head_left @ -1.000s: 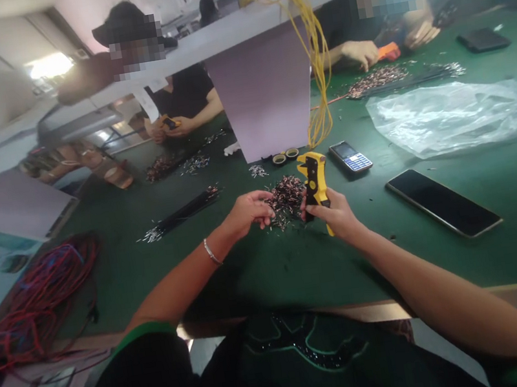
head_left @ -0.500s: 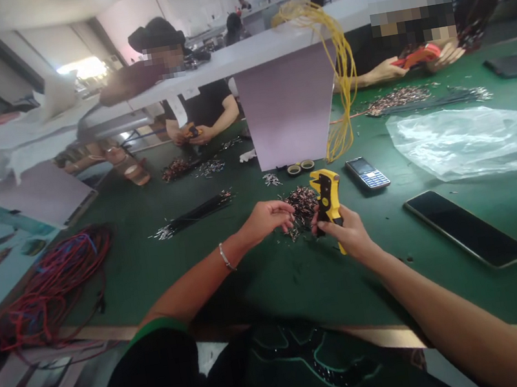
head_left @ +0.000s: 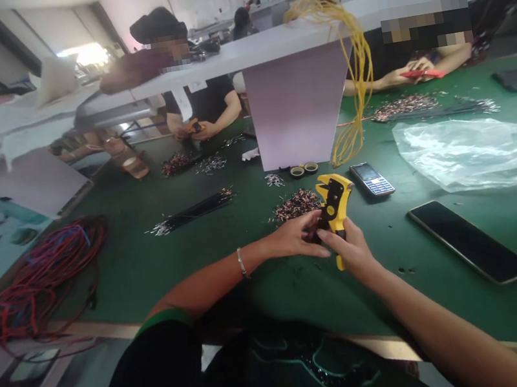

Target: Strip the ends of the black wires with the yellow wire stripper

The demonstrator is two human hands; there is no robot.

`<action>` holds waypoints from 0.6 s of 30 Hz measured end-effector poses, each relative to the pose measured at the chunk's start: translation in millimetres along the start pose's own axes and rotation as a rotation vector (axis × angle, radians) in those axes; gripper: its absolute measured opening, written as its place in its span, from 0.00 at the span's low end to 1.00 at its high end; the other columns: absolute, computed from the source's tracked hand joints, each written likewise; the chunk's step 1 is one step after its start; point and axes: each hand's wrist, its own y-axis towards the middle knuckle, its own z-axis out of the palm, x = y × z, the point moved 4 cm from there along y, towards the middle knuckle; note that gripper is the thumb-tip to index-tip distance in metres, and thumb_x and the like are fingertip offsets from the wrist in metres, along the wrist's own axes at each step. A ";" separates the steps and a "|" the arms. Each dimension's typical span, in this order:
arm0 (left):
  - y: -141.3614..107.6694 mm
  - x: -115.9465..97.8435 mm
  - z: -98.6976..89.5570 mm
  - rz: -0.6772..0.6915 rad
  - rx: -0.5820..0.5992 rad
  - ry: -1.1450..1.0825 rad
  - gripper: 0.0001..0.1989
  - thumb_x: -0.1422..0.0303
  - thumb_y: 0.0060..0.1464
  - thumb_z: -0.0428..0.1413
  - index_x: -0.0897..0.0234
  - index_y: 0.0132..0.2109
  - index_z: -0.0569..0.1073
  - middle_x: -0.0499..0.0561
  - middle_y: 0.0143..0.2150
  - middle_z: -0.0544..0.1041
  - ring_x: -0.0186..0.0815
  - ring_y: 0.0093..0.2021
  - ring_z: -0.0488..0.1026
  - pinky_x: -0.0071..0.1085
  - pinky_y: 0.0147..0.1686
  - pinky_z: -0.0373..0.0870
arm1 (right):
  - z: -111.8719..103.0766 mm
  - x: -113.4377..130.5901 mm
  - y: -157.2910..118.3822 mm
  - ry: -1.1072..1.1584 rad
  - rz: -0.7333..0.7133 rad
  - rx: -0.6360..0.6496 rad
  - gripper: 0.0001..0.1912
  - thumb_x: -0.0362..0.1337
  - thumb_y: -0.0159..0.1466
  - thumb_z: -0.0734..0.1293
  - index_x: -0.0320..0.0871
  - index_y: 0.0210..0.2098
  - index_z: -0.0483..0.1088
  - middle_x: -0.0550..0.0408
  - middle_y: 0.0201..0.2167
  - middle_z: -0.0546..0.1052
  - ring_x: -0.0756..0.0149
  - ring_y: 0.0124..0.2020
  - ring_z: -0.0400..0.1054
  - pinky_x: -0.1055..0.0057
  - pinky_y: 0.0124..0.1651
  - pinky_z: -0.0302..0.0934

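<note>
While the right hand (head_left: 356, 248) wraps the handles of a yellow-and-black wire stripper (head_left: 336, 195), the left hand (head_left: 292, 237) bends in at the stripper's left, its grip impossible to tell. Nearer than the stripper, green surface (head_left: 284, 294) stretches to a pale edge (head_left: 385, 345); behind it, loose wire scraps (head_left: 296, 206); rightward, a flat, glossy smartphone (head_left: 472, 241).

pliers (head_left: 335, 197): yellow and black, near upright, head up, mouth toward the worktop's (head_left: 151, 256) left edge, gripped in right hand (head_left: 353, 247), left hand (head_left: 299, 237) at its black side, contact unclear | wire bits (head_left: 295, 204): short, black and copper-coloured, loose heap, lying back from the worktop's near edge
</note>
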 end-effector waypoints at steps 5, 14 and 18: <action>2.9 -9.2 10.5 0.064 0.012 -0.174 0.39 0.71 0.38 0.71 0.60 0.59 0.67 0.58 0.59 0.69 0.48 0.61 0.67 0.42 0.57 0.67 | 6.9 0.5 -5.5 0.027 -0.023 0.056 0.17 0.45 0.62 0.68 0.47 0.48 0.69 0.50 0.42 0.79 0.55 0.43 0.75 0.57 0.48 0.71; -8.7 -7.8 12.7 0.034 -0.050 -0.228 0.41 0.75 0.31 0.71 0.60 0.56 0.67 0.52 0.46 0.72 0.41 0.46 0.71 0.36 0.43 0.71 | 17.3 -8.3 -13.9 -0.109 -0.065 0.126 0.24 0.49 0.68 0.62 0.49 0.61 0.62 0.48 0.52 0.74 0.53 0.53 0.70 0.54 0.59 0.65; -15.4 -3.1 14.2 -0.017 -0.130 -0.311 0.31 0.76 0.33 0.68 0.63 0.49 0.70 0.47 0.39 0.71 0.35 0.39 0.69 0.31 0.37 0.68 | 18.9 -14.3 -11.6 -0.248 -0.143 0.162 0.24 0.50 0.71 0.55 0.50 0.63 0.62 0.47 0.55 0.73 0.51 0.59 0.66 0.51 0.62 0.62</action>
